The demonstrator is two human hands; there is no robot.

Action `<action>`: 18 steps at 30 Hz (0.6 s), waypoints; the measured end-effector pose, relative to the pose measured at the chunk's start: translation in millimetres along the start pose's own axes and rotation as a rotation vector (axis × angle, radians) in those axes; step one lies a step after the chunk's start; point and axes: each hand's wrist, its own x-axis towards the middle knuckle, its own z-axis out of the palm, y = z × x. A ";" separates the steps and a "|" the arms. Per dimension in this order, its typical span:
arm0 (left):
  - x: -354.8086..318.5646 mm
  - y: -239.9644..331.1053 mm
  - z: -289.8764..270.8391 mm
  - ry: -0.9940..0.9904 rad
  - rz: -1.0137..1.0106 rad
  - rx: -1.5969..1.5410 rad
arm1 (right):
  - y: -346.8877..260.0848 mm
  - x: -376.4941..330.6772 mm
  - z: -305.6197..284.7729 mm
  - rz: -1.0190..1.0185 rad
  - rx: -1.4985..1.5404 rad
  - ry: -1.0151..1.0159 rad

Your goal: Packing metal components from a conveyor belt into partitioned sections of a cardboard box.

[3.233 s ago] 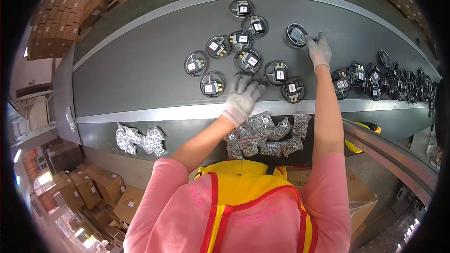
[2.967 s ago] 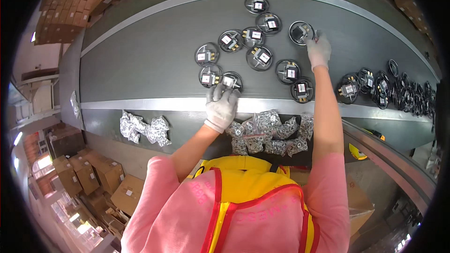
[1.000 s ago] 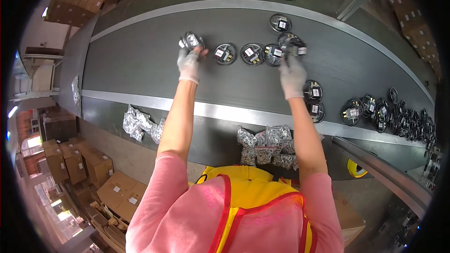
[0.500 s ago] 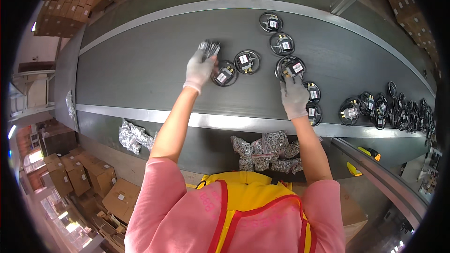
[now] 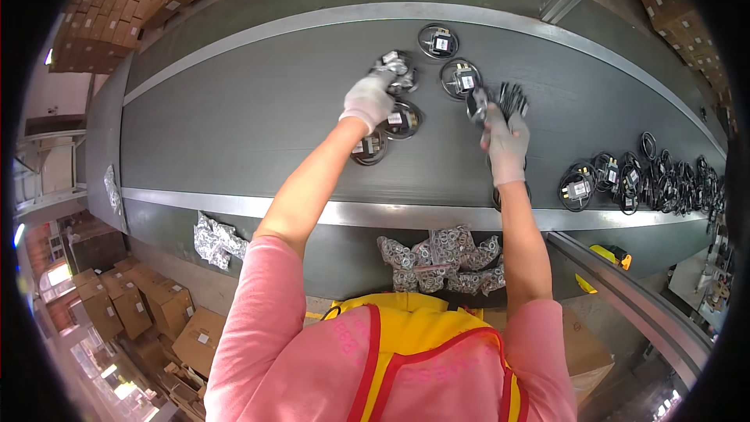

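My left hand [image 5: 369,100], in a white glove, has its fingers closed on a coiled black cable with a small box [image 5: 397,69], blurred by motion just over the belt. Below it lie two more coiled cable units, one beside the hand [image 5: 402,119] and one under the wrist [image 5: 369,147]. My right hand [image 5: 508,144], gloved too, grips another coiled cable unit [image 5: 512,99], tilted on edge and smeared by motion. Beyond it, two coiled units rest flat on the belt, a nearer one [image 5: 461,78] and a farther one [image 5: 438,41]. More cable peeks out beneath my right wrist.
A grey conveyor belt [image 5: 234,109] runs across, edged by metal rails. Several coiled cables [image 5: 664,184] crowd its right end. Bags of metal rings [image 5: 437,258] and a clear bag [image 5: 217,241] lie on the near ledge. A yellow tool [image 5: 601,262] sits at right, near a slanting metal bar [image 5: 625,297].
My left hand has carried its cable unit rightward, beside the two lying ones. My right hand has picked its unit up off the belt and tipped it on edge. The view has shifted slightly.
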 end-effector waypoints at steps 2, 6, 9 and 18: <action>-14.3 38.6 -34.0 0.192 -0.179 -0.121 | -5.2 16.9 0.0 -0.101 -0.081 0.053; -49.7 26.2 -52.3 0.382 -0.624 -0.362 | 7.4 58.1 40.2 -0.608 -1.052 0.127; -69.6 22.4 -59.8 0.267 -0.788 -0.682 | 16.5 67.0 50.5 -0.674 -1.346 0.011; -79.5 -17.1 -68.3 0.038 0.323 0.294 | 11.6 56.7 -25.0 -0.354 -0.537 0.054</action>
